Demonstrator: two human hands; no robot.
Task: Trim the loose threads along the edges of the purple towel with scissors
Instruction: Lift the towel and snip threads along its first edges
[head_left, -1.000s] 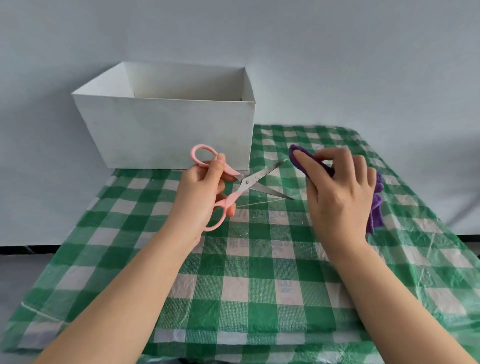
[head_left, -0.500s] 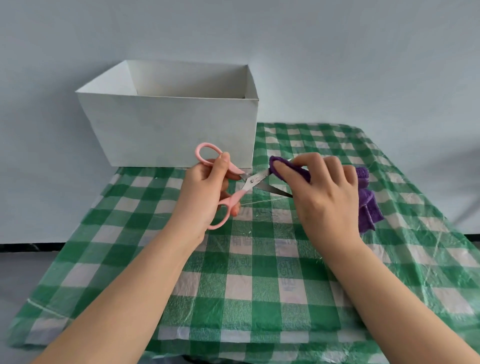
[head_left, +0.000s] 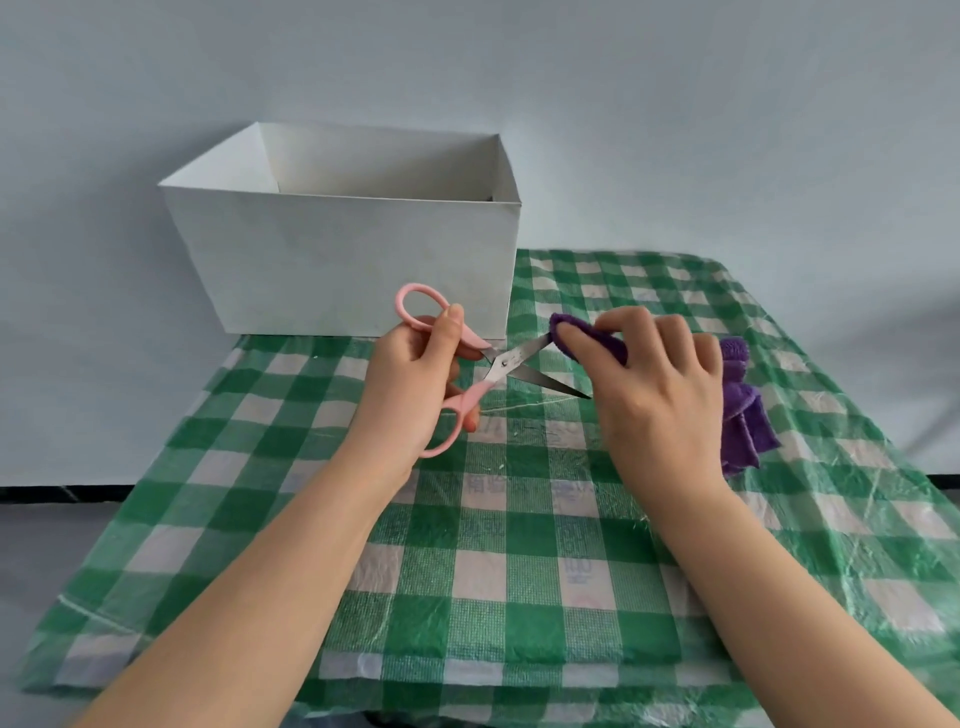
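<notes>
Holding towel (head_left: 589, 336) up off cloth (head_left: 519, 561), mid-table, just right of box (head_left: 343, 270). Right hand (head_left: 660, 400) curled round it, thumb and forefinger pinching folded edge at top left; rest of towel bunched behind palm, loose end hanging out at right, above cloth. Left hand (head_left: 415, 384) gripping scissors (head_left: 488, 366), thumb side through upper pink loop, fingers through lower. Blades apart, upper one touching or just beside pinched edge, lower one pointing toward right wrist.

Handling, judged: towel soft, limp, light, fuzzy pile, not slippery, not fragile. Sags wherever unsupported, so best pinched close beside spot to be cut, edge pulled taut and poking clear of fingertips. Loose threads too small to make out. Risk: snipping hem or fingertip, lower blade near hand. Scissors small, rigid, light; loops the only sensible hold.

Writing: faint grey printed characters on white squares of cloth below hands, more lower right; not legible. No brand seen on scissors, box or towel.
</notes>
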